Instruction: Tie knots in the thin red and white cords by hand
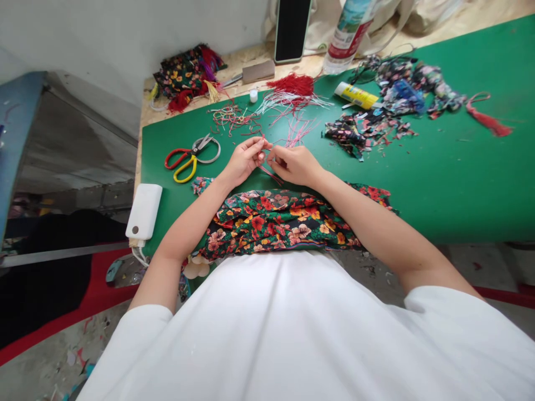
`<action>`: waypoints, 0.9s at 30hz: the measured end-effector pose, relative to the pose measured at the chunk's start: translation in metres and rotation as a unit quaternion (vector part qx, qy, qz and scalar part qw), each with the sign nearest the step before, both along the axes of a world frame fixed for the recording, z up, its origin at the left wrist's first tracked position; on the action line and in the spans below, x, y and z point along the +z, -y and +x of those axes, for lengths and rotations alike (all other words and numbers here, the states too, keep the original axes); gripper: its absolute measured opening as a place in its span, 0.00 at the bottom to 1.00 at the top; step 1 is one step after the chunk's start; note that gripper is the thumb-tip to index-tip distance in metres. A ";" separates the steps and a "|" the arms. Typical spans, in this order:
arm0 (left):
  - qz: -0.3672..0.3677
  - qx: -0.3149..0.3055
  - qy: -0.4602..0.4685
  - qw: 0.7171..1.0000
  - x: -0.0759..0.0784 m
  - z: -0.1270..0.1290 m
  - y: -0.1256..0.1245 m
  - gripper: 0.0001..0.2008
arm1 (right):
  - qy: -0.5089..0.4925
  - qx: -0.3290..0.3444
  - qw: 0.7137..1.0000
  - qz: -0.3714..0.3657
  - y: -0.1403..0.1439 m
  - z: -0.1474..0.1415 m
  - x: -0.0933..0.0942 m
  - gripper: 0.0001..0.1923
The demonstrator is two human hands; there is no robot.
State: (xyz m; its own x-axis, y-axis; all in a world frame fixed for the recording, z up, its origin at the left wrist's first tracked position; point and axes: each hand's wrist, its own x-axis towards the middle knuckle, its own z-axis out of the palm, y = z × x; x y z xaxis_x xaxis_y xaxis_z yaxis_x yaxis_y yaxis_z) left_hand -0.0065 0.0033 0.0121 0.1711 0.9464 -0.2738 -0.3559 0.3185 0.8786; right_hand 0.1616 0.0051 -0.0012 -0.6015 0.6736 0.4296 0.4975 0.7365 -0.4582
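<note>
Two hands meet over the green bench (pixel 460 178), and we find the left hand (pixel 243 161) and right hand (pixel 293 165) each pinching a thin red-and-pink cord (pixel 271 174) between fingertips, held taut just above the floral printed fabric (pixel 276 223) at the near edge. Loose pink and red cord strands (pixel 288 106) lie beyond, within reach. Scissors with red and yellow handles (pixel 190 156) rest left of the hands, apart from them.
</note>
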 end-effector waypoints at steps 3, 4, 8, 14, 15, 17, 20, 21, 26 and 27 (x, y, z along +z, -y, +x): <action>0.022 -0.014 -0.004 1.000 -0.001 0.000 0.000 0.03 | 0.018 0.011 1.000 -0.006 0.000 0.000 -0.001 0.05; 0.027 -0.019 -0.008 0.999 -0.001 0.000 0.000 0.04 | 0.023 0.014 1.000 -0.006 0.000 0.000 -0.001 0.05; 0.037 -0.029 -0.016 0.999 -0.001 -0.001 0.000 0.05 | 0.047 0.020 0.999 0.005 0.000 0.001 0.000 0.05; 0.048 -0.039 -0.025 0.998 -0.002 -0.001 0.000 0.06 | 0.054 0.040 0.998 0.009 0.000 0.001 -0.001 0.04; 0.050 -0.043 -0.029 0.997 -0.002 -0.001 0.000 0.06 | 0.058 0.043 0.997 0.012 0.000 0.001 -0.001 0.05; 0.057 -0.053 -0.035 0.996 -0.001 -0.001 0.001 0.08 | 0.064 0.052 0.996 0.022 0.000 0.001 0.001 0.06; 0.076 -0.072 -0.028 0.994 0.000 -0.002 0.003 0.10 | 0.053 0.050 0.997 0.023 0.001 0.004 0.005 0.11; 0.080 -0.076 -0.027 0.994 0.000 -0.002 0.003 0.11 | 0.040 0.036 0.998 0.020 0.001 0.005 0.007 0.12; 0.092 -0.099 -0.018 0.991 0.001 -0.003 0.007 0.14 | -0.092 -0.084 0.991 -0.039 -0.003 0.007 0.008 0.09; 0.099 -0.106 -0.012 0.989 0.002 -0.003 0.007 0.14 | -0.120 -0.092 0.987 -0.061 -0.004 0.006 0.007 0.08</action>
State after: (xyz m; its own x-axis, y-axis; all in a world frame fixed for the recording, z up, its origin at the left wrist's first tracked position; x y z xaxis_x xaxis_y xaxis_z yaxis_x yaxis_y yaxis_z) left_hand -0.0095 -0.0039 0.0137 0.3678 0.9253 -0.0926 -0.2779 0.2044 0.9386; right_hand 0.1679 0.0089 0.0059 -0.3548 0.8171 0.4543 0.4843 0.5763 -0.6583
